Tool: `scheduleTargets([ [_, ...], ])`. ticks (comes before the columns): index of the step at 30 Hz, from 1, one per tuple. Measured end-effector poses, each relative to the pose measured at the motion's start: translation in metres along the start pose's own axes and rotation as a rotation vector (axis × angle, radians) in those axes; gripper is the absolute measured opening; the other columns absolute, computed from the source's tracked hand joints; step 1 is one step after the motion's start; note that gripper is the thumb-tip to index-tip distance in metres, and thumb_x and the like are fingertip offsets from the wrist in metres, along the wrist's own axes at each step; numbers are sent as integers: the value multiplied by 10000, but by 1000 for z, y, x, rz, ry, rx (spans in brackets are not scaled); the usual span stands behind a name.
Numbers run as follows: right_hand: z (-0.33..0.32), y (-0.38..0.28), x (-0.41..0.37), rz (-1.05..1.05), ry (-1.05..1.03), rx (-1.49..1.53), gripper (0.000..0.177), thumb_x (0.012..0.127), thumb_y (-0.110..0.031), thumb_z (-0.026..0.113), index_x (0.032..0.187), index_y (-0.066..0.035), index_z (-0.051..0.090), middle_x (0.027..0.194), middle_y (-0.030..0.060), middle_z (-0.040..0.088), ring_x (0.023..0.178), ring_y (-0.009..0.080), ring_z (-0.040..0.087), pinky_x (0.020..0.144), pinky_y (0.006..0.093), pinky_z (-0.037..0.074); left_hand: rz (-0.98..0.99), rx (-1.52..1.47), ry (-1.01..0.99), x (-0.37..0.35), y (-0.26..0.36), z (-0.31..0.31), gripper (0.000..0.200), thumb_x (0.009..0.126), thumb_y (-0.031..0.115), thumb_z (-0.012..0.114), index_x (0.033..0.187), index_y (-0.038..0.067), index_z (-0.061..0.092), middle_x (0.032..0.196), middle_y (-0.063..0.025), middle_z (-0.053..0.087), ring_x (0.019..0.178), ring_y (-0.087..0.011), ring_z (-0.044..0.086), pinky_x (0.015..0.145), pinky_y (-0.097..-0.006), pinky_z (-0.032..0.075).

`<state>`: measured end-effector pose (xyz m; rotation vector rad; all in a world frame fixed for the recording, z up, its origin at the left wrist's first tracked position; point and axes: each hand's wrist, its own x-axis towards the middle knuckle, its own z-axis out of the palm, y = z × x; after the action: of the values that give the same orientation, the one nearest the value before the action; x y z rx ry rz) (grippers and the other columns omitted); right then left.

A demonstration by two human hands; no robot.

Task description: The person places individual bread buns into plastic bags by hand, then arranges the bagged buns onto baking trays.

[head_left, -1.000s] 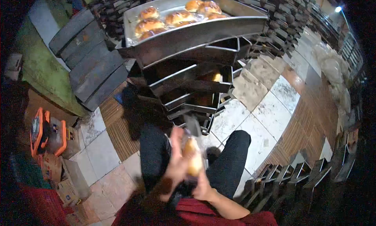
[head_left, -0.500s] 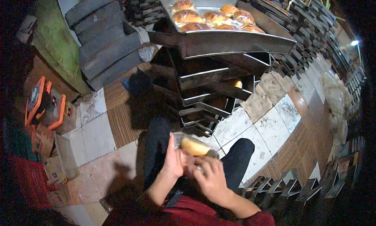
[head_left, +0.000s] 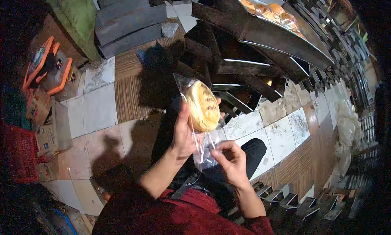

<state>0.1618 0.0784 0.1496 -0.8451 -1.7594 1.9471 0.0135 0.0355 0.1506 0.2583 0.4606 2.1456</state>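
Observation:
A pale golden bun (head_left: 202, 108) with dark printed marks on its face sits inside a clear plastic bag (head_left: 207, 140). My left hand (head_left: 185, 127) is wrapped round the bagged bun from below and the side, its fingertips showing at the far edge. Lower down, my right hand (head_left: 231, 159) pinches the loose end of the bag between thumb and fingers. Both hands are above my lap, in front of the stacked trays.
Stacked dark metal trays (head_left: 244, 66) stand ahead, the top one holding several glazed buns (head_left: 277, 15). Orange-edged containers (head_left: 61, 78) and a red crate (head_left: 18, 153) are at left. More metal pans (head_left: 285, 196) lie at lower right, with a crumpled plastic bag (head_left: 346, 123) beyond.
The bagged bun has come up and turned to show its marked face. My right hand has moved from beside the bun to the bag's loose end. The view has shifted, too.

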Motion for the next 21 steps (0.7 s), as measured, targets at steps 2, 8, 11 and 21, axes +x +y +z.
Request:
scheduleTargets([
  [2,5,3,-4,-110,-1,-124,165,721,-1,658,842,3,546,822,96,585,738,213,569,648,280,459,49,17,19,3,2,-2,663,832,605,355,1257,96,379,1216,-150,464,1156,-340,422,885,-534,412],
  [8,2,-2,-6,-395,-535,-908,89,828,-112,577,866,-54,521,720,125,559,650,234,562,577,300,453,-44,-128,207,3,-2,-13,593,842,561,393,1179,77,455,1114,-163,522,1040,-329,514,839,-478,467],
  [11,10,-41,-38,-2,-1626,-331,171,813,-244,600,848,-85,549,709,113,566,652,290,571,567,335,460,52,-168,292,18,12,-30,558,823,563,442,1098,79,482,1003,-155,552,967,-311,552,831,-484,475],
  [21,-24,13,28,21,-30,406,813,670,-314,740,1287,-68,271,1131,146,507,964,254,561,823,363,487,-269,320,-1485,-88,10,9,518,821,229,591,1235,22,359,1281,-201,395,1185,-252,386,899,-381,393],
])
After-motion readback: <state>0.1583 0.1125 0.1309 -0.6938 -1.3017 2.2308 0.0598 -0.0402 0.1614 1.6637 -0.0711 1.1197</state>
